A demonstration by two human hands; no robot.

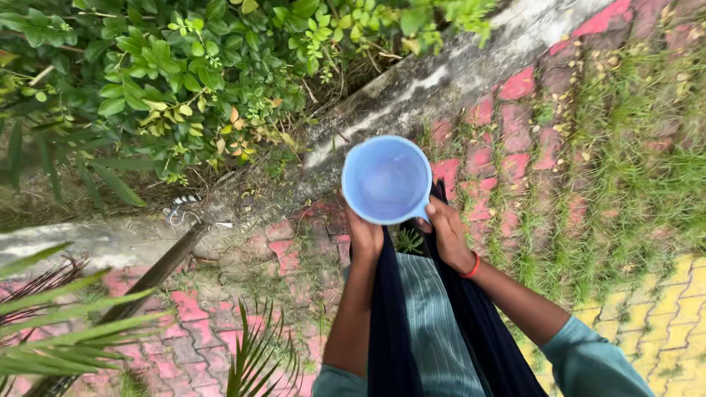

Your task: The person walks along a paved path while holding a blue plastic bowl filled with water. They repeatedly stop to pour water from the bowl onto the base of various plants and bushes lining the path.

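Both hands' fingers (434, 213) clamp the blue mug (386, 179); tilting it could spill water onto the bricks (294, 250) below.

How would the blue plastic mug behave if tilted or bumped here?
The blue mug looks like thin, rigid plastic, so probably light. It seems to hold water; tilting would likely spill. With the left hand beneath and the right hand at the handle, it appears fairly steady.
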